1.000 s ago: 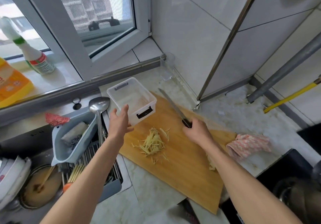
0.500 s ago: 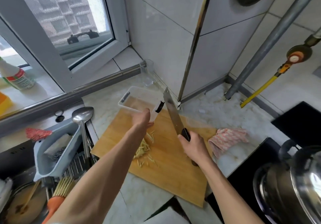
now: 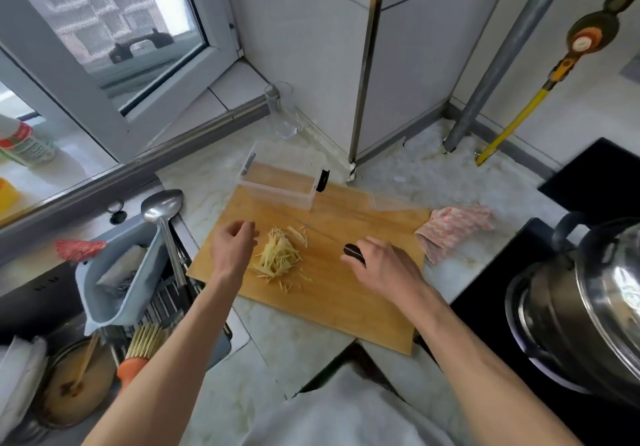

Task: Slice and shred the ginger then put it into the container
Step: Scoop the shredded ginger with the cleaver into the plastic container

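Since a moment ago the left hand (image 3: 232,251) has let go of the one container (image 3: 279,180) and is hovering, fingers loosely curled, just left of the single shredded ginger pile (image 3: 279,259) mid-board; to its right, the right hand (image 3: 382,266) is gripping one knife handle (image 3: 354,252) on the cutting board (image 3: 349,307).

Shredded pale ginger pile (image 3: 277,260) sits mid-way on the wooden cutting board (image 3: 329,293), clear plastic container (image 3: 280,182) behind it, pink patterned cloth (image 3: 453,226) off right.

Marble counter (image 3: 450,182) bears cutting board (image 3: 332,293); pink cloth (image 3: 453,227); glass (image 3: 282,113).
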The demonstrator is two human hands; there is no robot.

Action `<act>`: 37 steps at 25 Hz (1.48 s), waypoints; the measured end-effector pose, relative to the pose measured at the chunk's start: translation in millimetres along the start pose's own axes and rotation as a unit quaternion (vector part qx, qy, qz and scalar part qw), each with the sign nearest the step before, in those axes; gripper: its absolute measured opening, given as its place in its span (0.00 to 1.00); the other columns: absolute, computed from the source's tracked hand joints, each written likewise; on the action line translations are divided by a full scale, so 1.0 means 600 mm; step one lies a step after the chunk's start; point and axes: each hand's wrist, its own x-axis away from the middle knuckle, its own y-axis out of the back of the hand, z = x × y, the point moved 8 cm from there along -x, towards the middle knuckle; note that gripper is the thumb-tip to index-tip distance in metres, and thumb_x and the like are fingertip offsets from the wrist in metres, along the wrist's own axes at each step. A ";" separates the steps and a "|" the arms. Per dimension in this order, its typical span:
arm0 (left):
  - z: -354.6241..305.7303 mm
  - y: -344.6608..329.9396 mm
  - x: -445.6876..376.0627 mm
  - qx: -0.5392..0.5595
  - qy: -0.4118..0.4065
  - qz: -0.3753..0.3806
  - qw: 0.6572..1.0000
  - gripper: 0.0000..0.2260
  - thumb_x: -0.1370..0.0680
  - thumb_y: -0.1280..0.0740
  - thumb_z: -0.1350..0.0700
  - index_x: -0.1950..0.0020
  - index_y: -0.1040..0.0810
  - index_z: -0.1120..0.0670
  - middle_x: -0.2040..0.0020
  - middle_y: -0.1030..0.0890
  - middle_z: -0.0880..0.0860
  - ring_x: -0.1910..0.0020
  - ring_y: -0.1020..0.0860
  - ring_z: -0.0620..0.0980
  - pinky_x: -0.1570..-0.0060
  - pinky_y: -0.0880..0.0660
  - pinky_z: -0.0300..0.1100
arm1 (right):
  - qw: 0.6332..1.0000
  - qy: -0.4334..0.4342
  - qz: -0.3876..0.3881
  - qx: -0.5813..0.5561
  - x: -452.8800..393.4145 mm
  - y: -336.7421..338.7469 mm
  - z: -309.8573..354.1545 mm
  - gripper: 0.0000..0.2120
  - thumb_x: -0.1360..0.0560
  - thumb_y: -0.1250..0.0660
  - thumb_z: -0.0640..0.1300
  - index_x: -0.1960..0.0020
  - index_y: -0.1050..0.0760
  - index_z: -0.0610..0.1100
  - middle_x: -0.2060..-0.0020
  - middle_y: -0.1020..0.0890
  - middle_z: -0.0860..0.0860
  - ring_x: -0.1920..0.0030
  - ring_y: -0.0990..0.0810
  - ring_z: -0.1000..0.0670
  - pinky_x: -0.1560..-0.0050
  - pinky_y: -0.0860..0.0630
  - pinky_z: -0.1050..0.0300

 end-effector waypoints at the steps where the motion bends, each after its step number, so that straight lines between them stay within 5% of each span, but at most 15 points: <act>1: 0.007 0.010 -0.002 -0.010 -0.008 -0.009 1.000 0.09 0.20 0.37 0.54 0.45 0.19 0.56 0.52 0.16 0.55 0.56 0.19 0.50 0.57 0.24 0.43 | 1.000 0.008 0.000 0.018 -0.018 -0.001 0.008 0.20 0.17 0.42 0.59 0.44 0.25 0.43 0.51 0.22 0.49 0.53 0.20 0.44 0.57 0.27 0.52; 5: 0.027 0.041 -0.012 -0.069 -0.037 -0.042 0.996 0.11 0.20 0.36 0.53 0.44 0.18 0.55 0.49 0.16 0.52 0.48 0.20 0.51 0.43 0.23 0.49 | 0.997 0.014 0.001 0.079 -0.066 -0.019 0.020 0.20 0.16 0.44 0.57 0.42 0.26 0.41 0.48 0.22 0.46 0.53 0.19 0.41 0.54 0.22 0.46; 12: 0.020 0.039 -0.028 -0.112 -0.097 -0.022 0.989 0.14 0.19 0.37 0.54 0.35 0.22 0.55 0.42 0.19 0.50 0.44 0.21 0.48 0.42 0.23 0.47 | 0.998 0.031 0.012 0.053 -0.050 -0.037 0.030 0.19 0.16 0.42 0.56 0.46 0.27 0.40 0.52 0.20 0.44 0.56 0.19 0.39 0.62 0.27 0.51; 17: 0.033 0.026 -0.028 -0.138 -0.127 -0.032 0.982 0.13 0.18 0.39 0.57 0.35 0.22 0.57 0.41 0.21 0.52 0.51 0.22 0.44 0.55 0.29 0.27 | 0.993 0.064 0.054 0.086 -0.006 -0.050 0.050 0.20 0.16 0.45 0.57 0.44 0.27 0.40 0.51 0.20 0.44 0.56 0.19 0.40 0.60 0.25 0.49; 20: 0.062 0.045 -0.044 -0.163 -0.128 -0.077 0.975 0.18 0.19 0.39 0.48 0.35 0.22 0.57 0.36 0.24 0.56 0.39 0.25 0.53 0.37 0.27 0.44 | 0.995 0.024 0.007 0.097 -0.009 -0.034 0.040 0.20 0.15 0.46 0.56 0.42 0.27 0.40 0.51 0.21 0.45 0.56 0.18 0.41 0.62 0.26 0.50; 22: 0.089 0.048 -0.053 -0.202 -0.106 -0.077 0.971 0.24 0.19 0.41 0.43 0.30 0.26 0.56 0.30 0.29 0.58 0.30 0.32 0.56 0.29 0.34 0.55 | 0.993 0.009 -0.008 0.119 -0.011 -0.031 0.039 0.20 0.15 0.46 0.56 0.42 0.27 0.40 0.51 0.21 0.44 0.57 0.18 0.40 0.62 0.27 0.51; 27: 0.094 0.000 -0.021 -0.225 -0.122 -0.033 0.966 0.26 0.16 0.47 0.44 0.24 0.35 0.58 0.23 0.38 0.58 0.23 0.44 0.57 0.23 0.47 0.56 | 0.996 0.041 0.022 0.080 0.012 -0.070 0.078 0.19 0.15 0.45 0.54 0.43 0.27 0.38 0.54 0.22 0.44 0.62 0.21 0.43 0.65 0.30 0.53; 32: 0.080 -0.015 0.028 -0.090 -0.133 0.050 0.986 0.23 0.14 0.49 0.46 0.22 0.37 0.56 0.25 0.32 0.54 0.26 0.36 0.50 0.27 0.39 0.46 | 0.998 -0.038 -0.013 -0.050 0.005 -0.039 0.082 0.14 0.16 0.42 0.54 0.54 0.33 0.45 0.63 0.28 0.51 0.65 0.27 0.47 0.66 0.35 0.54; 37: 0.082 0.118 0.015 0.047 -0.045 -0.138 0.988 0.22 0.15 0.50 0.47 0.27 0.29 0.54 0.29 0.27 0.51 0.32 0.30 0.44 0.32 0.35 0.42 | 0.974 -0.039 0.036 -0.219 -0.006 -0.071 0.184 0.16 0.17 0.40 0.53 0.57 0.30 0.43 0.66 0.26 0.50 0.67 0.28 0.47 0.68 0.36 0.54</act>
